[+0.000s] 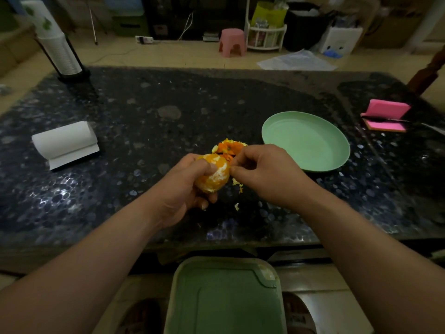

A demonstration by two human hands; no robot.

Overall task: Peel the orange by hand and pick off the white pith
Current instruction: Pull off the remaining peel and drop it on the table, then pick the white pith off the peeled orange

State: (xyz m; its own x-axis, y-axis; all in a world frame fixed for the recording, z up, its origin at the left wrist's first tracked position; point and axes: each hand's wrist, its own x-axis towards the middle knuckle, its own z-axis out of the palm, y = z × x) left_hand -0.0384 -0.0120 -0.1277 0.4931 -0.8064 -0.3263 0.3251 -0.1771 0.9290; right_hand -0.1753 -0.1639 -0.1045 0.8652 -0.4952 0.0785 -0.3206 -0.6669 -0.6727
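Head view. The orange (212, 182), largely stripped of rind, is held just below the middle of the frame, above the dark speckled table (144, 112). It is grasped by the left hand (185, 191), whose fingers are curled round its left and lower sides while the thumb is laid across its top. Patches of white pith (220, 173) are seen on its right face. The right hand (265, 172) is brought against the fruit's right edge with the fingers curled, and the thumb and forefinger are pinched on the pith there. A heap of orange peel (230, 148) is seen on the table just behind the hands, and pale scraps (237, 184) are scattered beneath them. A green plate (305, 141) is set to the right of centre, near the heap. A paper towel roll (65, 141) is laid at centre left, and a pink sponge (385, 114) at the right edge. A green tray (224, 300) is shown at the bottom centre, below the table edge.
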